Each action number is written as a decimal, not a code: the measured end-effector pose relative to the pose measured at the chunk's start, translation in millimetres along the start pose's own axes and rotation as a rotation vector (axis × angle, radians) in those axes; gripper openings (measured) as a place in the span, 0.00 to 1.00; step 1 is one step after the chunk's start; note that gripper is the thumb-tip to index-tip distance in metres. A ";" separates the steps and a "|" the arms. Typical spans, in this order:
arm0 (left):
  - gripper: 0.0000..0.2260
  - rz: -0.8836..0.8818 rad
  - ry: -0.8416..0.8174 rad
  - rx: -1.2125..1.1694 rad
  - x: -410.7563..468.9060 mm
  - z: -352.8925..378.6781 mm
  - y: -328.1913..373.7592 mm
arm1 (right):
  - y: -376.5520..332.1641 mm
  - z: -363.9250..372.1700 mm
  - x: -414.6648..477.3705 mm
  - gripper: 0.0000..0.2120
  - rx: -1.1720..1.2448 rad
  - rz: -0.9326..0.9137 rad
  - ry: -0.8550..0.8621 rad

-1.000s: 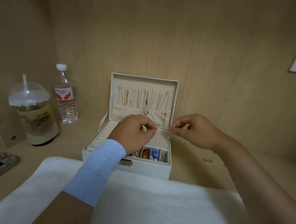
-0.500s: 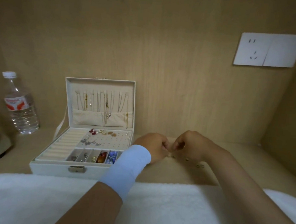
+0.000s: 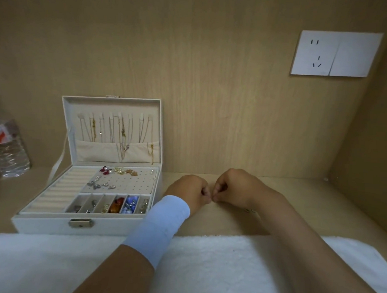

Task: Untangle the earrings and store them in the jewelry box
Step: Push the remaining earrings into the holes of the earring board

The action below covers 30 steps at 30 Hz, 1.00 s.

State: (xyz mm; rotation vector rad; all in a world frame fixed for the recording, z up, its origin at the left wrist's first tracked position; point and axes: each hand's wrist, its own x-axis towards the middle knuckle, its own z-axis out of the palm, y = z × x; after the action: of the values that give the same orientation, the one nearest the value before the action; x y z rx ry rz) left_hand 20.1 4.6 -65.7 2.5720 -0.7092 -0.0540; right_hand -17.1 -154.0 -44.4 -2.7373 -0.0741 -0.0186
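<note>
Nearest me lies the white towel [image 3: 203,271], under both my forearms. Just beyond its far edge my left hand [image 3: 191,191] and right hand [image 3: 236,189] meet knuckle to knuckle above the counter [image 3: 297,204]. Both have their fingers curled in, and the fingertips are pinched on the earrings [image 3: 212,196] between them.

The earrings are only a speck here, so I cannot tell which way they point or where their long axis runs. A few loose pieces [image 3: 249,210] lie on the counter just right of my right wrist.

The main risk, as I judge it, is pulling the two hands apart too hard: a hook could bend, or a piece could spring free and skitter over the bare wood or vanish into the towel pile. My right forearm could also sweep those loose pieces away.

Left of my left hand stands the jewelry box [image 3: 47,225]. Its long axis runs left to right, its clasp faces me, and its lid is upright at the far side. Its stud board has free holes near my left hand. Reaching across could snag the wristband [image 3: 160,226] on the box's near corner.

Farther left is a water bottle [image 3: 4,148].
</note>
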 end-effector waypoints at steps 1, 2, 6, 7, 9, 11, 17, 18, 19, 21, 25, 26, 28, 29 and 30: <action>0.03 0.000 0.007 -0.003 -0.2 0.0 -0.4 | 0.5 -0.1 0.3 0.03 0.016 -0.003 0.011; 0.03 -0.001 0.019 -0.007 -0.4 -0.9 -0.4 | 0.3 -0.6 0.7 0.04 0.033 -0.008 0.026; 0.04 -0.006 0.116 -0.093 -0.7 -11.6 -0.3 | -1.8 0.2 2.1 0.07 0.135 -0.012 0.090; 0.04 -0.002 0.143 -0.134 -1.4 -16.2 0.0 | -2.7 0.8 2.8 0.08 0.176 -0.014 0.112; 0.01 0.002 0.189 -0.225 -3.7 -25.8 0.6 | -6.3 1.2 3.8 0.09 0.294 -0.021 0.158; 0.03 0.008 0.222 -0.316 -7.4 -35.6 -0.1 | -13.2 0.5 2.9 0.08 0.463 -0.020 0.202; 0.02 0.064 0.280 -0.565 -15.6 -65.0 -12.6 | -44.4 -7.5 -6.2 0.06 0.900 0.033 0.244; 0.02 0.073 0.278 -0.589 -17.0 -69.7 -15.6 | -48.9 -8.1 -5.3 0.07 0.936 0.040 0.237; 0.02 0.086 0.274 -0.601 -19.2 -74.5 -18.6 | -53.8 -8.5 -4.3 0.08 0.966 0.049 0.227; 0.03 0.121 0.279 -0.619 -23.1 -84.6 -25.6 | -62.8 -8.3 1.0 0.08 1.033 0.068 0.194; 0.04 0.199 0.308 -0.629 -27.6 -103.8 -45.3 | -82.5 -7.6 16.6 0.10 1.165 0.076 0.141; 0.04 0.213 0.324 -0.622 -28.1 -107.3 -50.7 | -87.9 -7.1 21.3 0.10 1.174 0.070 0.130; 0.05 0.219 0.364 -0.621 -29.0 -113.7 -61.4 | -99.7 -5.8 30.5 0.10 1.182 0.051 0.113; 0.05 0.211 0.382 -0.625 -29.2 -117.3 -66.7 | -105.6 -4.7 36.1 0.09 1.186 0.038 0.106; 0.05 0.201 0.395 -0.626 -28.9 -120.9 -72.0 | -111.2 -3.4 42.0 0.09 1.187 0.025 0.098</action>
State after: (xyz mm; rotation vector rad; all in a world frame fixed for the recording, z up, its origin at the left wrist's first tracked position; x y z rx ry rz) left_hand 48.4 125.2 7.0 1.8319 -0.6617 0.2513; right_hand 18.7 -51.1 3.3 -1.5480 -0.0106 -0.0742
